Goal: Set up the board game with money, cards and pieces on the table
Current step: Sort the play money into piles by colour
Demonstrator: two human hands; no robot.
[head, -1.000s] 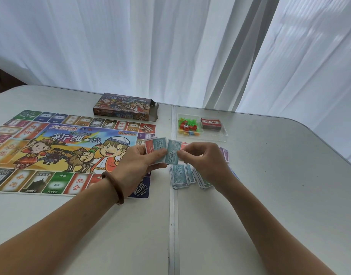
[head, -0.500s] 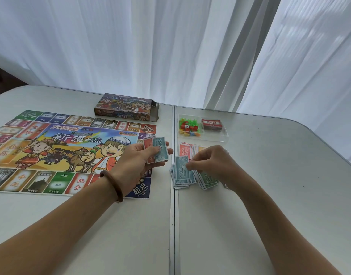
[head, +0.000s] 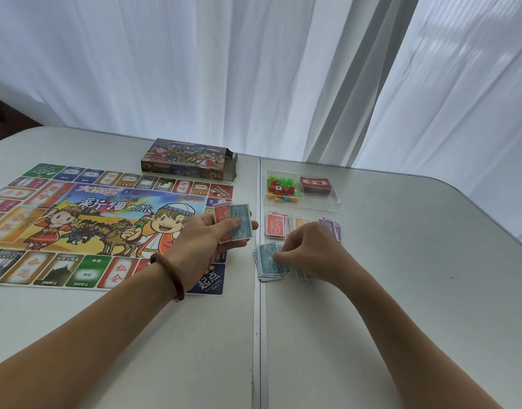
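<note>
Now right hand rests curled fingertips on the blue pile, grip unclear, pile running lengthwise away; left hand pinches fanned notes.

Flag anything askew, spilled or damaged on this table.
Nothing spilled or damaged. The blue note pile by the right hand is loosely fanned, and the game box lies with its end flap open. The pieces sit inside the clear tray; the board lies flat; the left hand holds notes.
</note>
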